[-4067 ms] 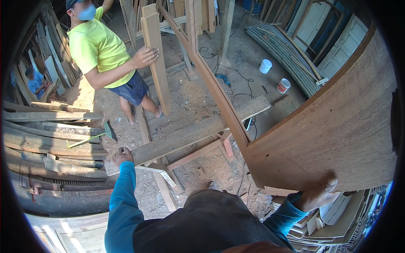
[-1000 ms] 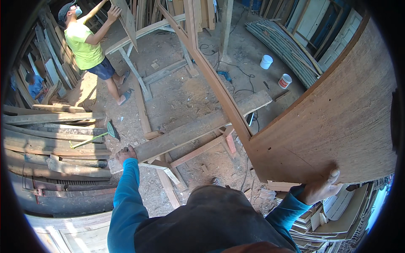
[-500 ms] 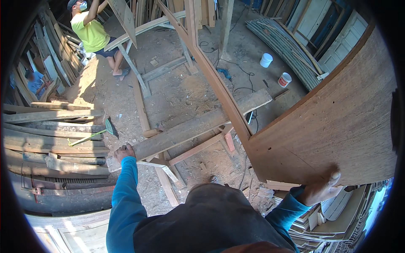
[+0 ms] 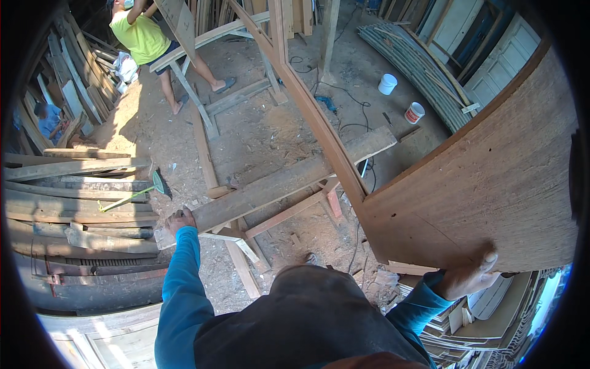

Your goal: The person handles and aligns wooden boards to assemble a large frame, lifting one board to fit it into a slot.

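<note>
Plank (image 4: pixel 264 192) on a trestle (image 4: pixel 286 216) stretches rightward from under a worker's left hand (image 4: pixel 180 220), fingers curled over its left end, their firmness impossible to tell. At right, a brown wooden panel (image 4: pixel 479 166) meets the right hand (image 4: pixel 466 281) at its lower edge, thumb raised; whether that hand grasps it is unclear. Beyond, a yellow-shirted co-worker (image 4: pixel 142 46) stands.

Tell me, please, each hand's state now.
Left hand: curled on the long plank; grip unclear.
Right hand: partly open, at the lower edge of the brown panel.
</note>
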Available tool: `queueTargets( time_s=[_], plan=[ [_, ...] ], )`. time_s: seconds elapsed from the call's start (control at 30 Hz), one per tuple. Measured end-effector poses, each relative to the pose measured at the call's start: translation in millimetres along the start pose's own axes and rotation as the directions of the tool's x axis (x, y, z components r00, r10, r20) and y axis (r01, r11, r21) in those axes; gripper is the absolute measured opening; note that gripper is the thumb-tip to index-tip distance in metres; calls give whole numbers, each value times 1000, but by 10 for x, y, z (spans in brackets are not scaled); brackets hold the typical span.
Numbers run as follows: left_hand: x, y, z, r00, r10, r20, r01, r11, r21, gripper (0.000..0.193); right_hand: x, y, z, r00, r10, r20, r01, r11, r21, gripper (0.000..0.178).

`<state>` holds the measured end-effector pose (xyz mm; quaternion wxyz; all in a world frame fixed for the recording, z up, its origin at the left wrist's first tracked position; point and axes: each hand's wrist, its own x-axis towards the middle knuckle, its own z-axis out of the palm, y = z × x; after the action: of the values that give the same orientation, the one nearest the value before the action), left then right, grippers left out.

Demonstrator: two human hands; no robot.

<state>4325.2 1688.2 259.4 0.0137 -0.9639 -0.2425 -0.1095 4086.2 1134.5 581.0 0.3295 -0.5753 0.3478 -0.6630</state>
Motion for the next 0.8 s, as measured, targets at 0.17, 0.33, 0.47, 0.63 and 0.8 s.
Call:
queueTargets(
  time_s=[0.17,0.33,0.47,0.63,0.8],
  plan=[
    [-17,70,-110,998,19,57,-21,999,37,40,-31,-37,41,999,-34,-29,34,999,21,107],
    [-13,7,-84,992,93,83,-99,993,68,38,-31,-9,28,999,-50,-18,51,998,34,106],
    [-24,56,-128,998,-13,66,10,999,32,39,-16,17,-11,999,-45,11,45,999,24,107],
    [-34,79,-175,999,-21,24,21,1000,-4,40,-27,-24,3,999,-34,28,34,999,22,108],
    [-38,64,-144,999,-37,-21,36,999,-38,39,-12,61,-60,1000,-6,7,6,1000,13,107]
  ],
)
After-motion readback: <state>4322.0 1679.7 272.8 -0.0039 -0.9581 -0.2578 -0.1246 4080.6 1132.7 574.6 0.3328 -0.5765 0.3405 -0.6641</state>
